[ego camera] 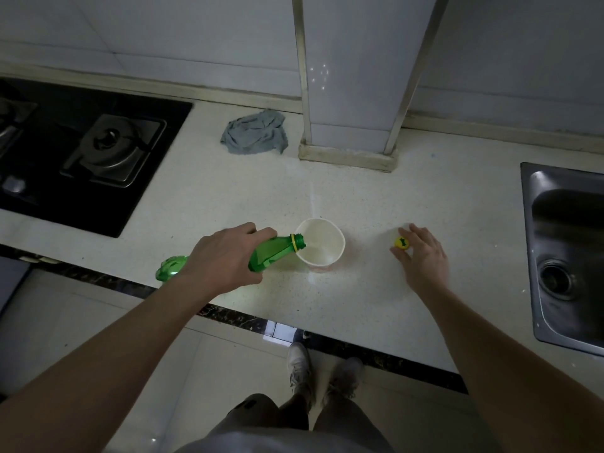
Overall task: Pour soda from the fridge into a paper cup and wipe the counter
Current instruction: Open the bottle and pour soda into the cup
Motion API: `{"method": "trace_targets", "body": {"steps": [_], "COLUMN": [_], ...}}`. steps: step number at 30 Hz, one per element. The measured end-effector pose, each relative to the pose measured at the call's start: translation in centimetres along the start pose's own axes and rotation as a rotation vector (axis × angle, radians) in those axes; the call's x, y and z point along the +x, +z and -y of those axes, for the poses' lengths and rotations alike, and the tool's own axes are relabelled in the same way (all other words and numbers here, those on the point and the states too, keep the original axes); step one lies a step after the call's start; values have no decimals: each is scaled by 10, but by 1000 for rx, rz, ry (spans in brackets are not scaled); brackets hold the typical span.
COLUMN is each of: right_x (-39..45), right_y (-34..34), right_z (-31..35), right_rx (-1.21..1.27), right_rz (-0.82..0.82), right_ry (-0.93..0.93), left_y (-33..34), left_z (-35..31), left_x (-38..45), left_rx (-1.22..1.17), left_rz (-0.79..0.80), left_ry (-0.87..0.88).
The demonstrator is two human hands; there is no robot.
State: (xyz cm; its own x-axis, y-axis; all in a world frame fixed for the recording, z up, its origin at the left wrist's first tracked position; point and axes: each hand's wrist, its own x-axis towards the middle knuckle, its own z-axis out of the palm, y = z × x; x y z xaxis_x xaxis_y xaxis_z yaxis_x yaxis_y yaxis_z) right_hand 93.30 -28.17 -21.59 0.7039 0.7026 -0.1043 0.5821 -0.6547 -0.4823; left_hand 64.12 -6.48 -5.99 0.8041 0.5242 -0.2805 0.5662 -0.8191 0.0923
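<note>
Spanning stove (81, 152) to sink (568, 253), pale speckled counter (228, 197) meets tiled wall (163, 24).

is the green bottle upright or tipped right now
Tipped. The left hand holds the green bottle nearly on its side, uncapped mouth over the rim of the paper cup; its yellow cap is at the right hand.

Dim kitchen: white tiled wall (163, 24), tiled pillar (356, 70), black gas hob (81, 152) left, steel sink (568, 256) right, glossy floor tiles (81, 322).
</note>
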Motion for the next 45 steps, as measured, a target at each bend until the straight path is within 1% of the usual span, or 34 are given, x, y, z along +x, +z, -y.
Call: {"method": "trace_targets", "body": {"steps": [6, 45], "right_x": [-1, -1], "right_y": [1, 4], "right_z": [1, -4], "right_rx": [10, 3], "right_rz": [-34, -15], "right_ry": [-3, -4], "left_y": [-1, -5], "left_z": [1, 3], "left_x": [1, -8], "left_rx": [10, 19], "left_rz": [-2, 15], "left_ry": [4, -29]}}
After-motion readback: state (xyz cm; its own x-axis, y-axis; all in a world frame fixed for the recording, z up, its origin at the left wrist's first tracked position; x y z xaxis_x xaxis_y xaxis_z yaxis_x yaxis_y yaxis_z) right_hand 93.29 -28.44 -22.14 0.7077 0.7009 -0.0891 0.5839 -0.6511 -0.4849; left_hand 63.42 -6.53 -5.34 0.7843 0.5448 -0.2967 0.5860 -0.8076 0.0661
